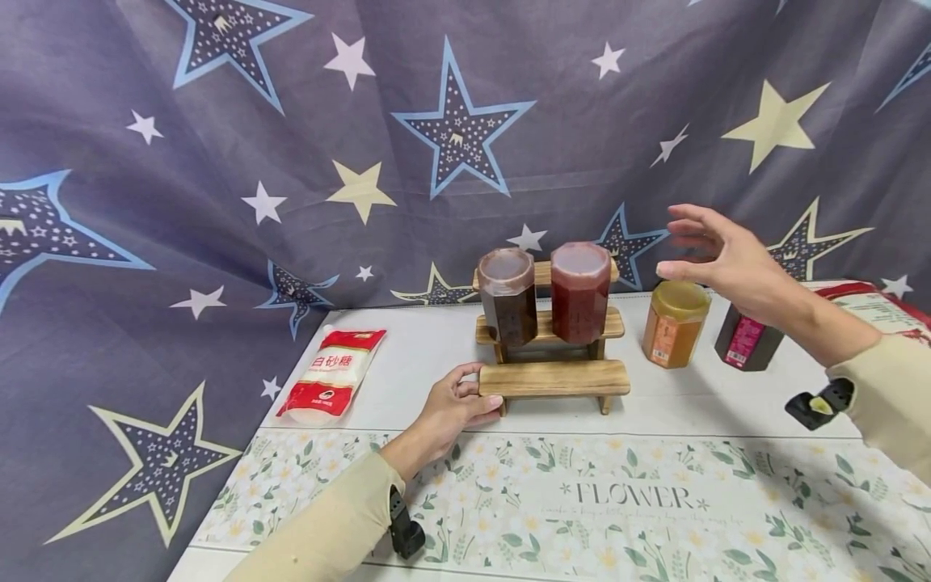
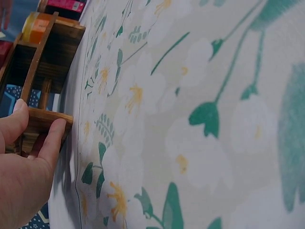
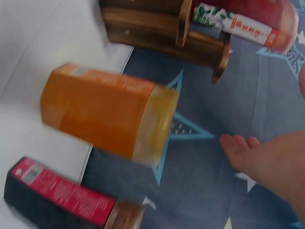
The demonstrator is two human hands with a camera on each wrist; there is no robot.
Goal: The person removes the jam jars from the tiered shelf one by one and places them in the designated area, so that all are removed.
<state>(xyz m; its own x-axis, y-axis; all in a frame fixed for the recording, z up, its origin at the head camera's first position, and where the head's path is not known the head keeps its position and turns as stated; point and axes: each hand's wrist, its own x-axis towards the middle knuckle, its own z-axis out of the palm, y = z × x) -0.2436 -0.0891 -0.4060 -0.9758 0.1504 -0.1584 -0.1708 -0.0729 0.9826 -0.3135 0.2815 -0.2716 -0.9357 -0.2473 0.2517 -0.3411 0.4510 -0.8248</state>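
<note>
A stepped wooden stand (image 1: 554, 378) carries a dark brown jar (image 1: 511, 311) and a dark red jar (image 1: 580, 303) on its middle step. My left hand (image 1: 452, 408) grips the left end of the lowest step, thumb on one side and fingers on the other, as the left wrist view (image 2: 47, 114) also shows. Above an orange jar (image 1: 672, 333) my right hand (image 1: 742, 263) is held in the air, fingers apart from the thumb and nothing between them. That jar (image 3: 95, 107) stands right of the stand, apart from the hand in the right wrist view.
A dark jar with a pink label (image 1: 745, 343) stands right of the orange one, partly behind my right hand. Farther right lies a red and white bag (image 1: 873, 307). A bag of white sugar (image 1: 334, 376) lies at the left. Behind hangs a star-patterned cloth (image 1: 582, 153).
</note>
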